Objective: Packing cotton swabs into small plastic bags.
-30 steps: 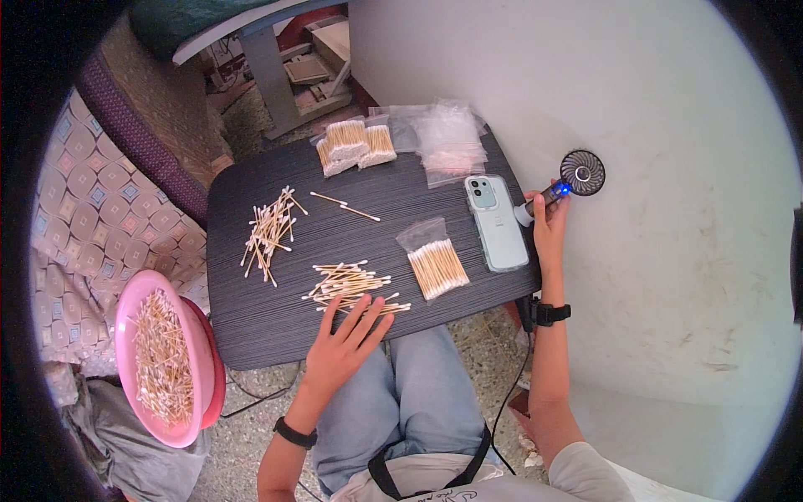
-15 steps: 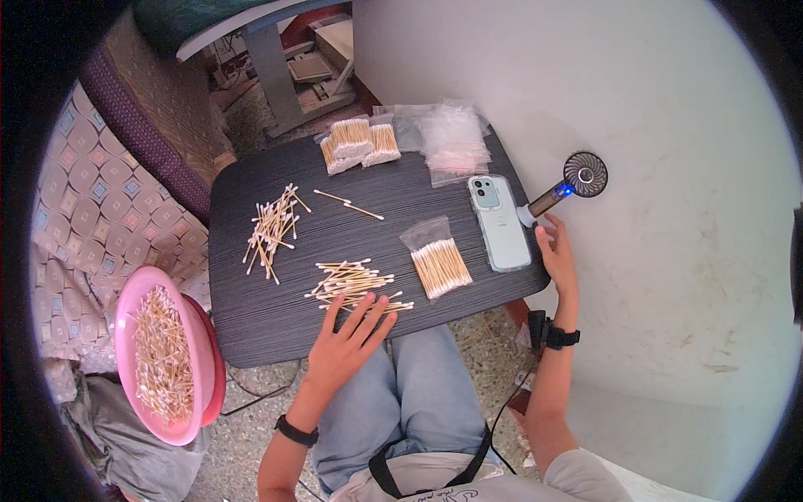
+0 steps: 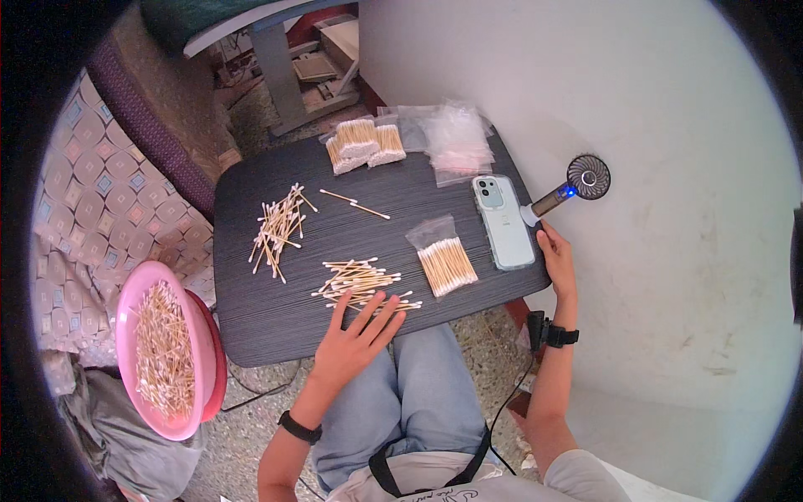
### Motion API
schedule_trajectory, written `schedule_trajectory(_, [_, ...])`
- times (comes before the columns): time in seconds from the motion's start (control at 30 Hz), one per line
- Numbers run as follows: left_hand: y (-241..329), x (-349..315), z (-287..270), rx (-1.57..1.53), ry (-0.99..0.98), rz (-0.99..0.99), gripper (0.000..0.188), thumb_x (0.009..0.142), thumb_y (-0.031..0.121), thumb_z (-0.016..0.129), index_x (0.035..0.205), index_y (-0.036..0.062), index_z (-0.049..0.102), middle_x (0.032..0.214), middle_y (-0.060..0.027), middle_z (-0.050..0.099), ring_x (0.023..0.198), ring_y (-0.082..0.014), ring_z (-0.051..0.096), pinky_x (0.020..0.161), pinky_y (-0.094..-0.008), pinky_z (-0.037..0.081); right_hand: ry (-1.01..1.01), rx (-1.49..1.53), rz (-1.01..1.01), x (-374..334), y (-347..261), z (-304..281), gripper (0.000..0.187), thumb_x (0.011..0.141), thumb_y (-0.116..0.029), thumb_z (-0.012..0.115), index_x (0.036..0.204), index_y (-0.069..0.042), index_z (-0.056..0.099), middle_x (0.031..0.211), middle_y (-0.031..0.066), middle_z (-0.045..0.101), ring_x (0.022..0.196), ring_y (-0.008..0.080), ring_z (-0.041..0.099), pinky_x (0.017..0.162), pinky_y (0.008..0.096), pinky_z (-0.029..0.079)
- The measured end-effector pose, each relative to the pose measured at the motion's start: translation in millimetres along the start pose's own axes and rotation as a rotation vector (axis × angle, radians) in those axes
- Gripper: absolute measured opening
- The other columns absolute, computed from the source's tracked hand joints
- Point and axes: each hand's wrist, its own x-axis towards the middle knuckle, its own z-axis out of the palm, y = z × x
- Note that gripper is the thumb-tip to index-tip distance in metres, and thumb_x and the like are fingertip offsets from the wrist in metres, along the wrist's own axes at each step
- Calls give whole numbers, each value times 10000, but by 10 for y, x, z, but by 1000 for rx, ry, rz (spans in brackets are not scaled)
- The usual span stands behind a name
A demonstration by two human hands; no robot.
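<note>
My left hand (image 3: 355,341) lies flat on the near edge of the dark table (image 3: 251,326), fingers spread, its tips touching a loose pile of cotton swabs (image 3: 361,282). My right hand (image 3: 557,259) hangs open at the table's right edge, just below the small handheld fan (image 3: 570,190) whose blue light is on; hand and fan are apart. A light blue phone (image 3: 503,221) lies face down beside that hand. A clear bag of swabs (image 3: 443,259) rests between the pile and the phone.
A second swab pile (image 3: 278,227) and two stray swabs (image 3: 355,203) lie further back. Filled swab bags (image 3: 361,143) and empty clear bags (image 3: 457,140) sit at the far edge. A pink bowl of swabs (image 3: 164,347) stands left, on the floor. A white wall is on the right.
My right hand has let go of the fan and drawn back toward me along the table's right edge. The fan stays propped at the table corner. My left hand has barely moved.
</note>
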Motion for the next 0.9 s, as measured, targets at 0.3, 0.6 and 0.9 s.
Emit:
schedule_trajectory(0.3, [16, -2, 16, -47, 34, -31, 478, 829, 184, 511, 1307, 165, 509, 1432, -36, 415, 1345, -202, 361, 1094, -544, 296, -21, -81, 17, 82, 7, -69, 471, 945, -278, 581, 1280, 45, 505, 1060, 93, 632, 939, 113, 564, 852, 269, 445])
schedule_trajectory(0.6, [11, -41, -135, -254, 71, -134, 512, 814, 305, 648, 1294, 174, 528, 1422, -53, 435, 1336, -249, 371, 1077, -518, 294, 49, -34, -3, 88, 6, -85, 605, 927, -350, 592, 1381, -6, 388, 1182, 130, 579, 996, 193, 568, 861, 308, 450])
schedule_trajectory(0.9, [-283, -215, -322, -315, 173, -402, 546, 854, 294, 629, 1350, 116, 485, 1439, -94, 415, 1353, -306, 340, 1084, -501, 243, 518, -135, -60, -251, -342, -58, 412, 956, -262, 546, 1287, -29, 470, 1198, 93, 557, 1023, 170, 546, 821, 306, 446])
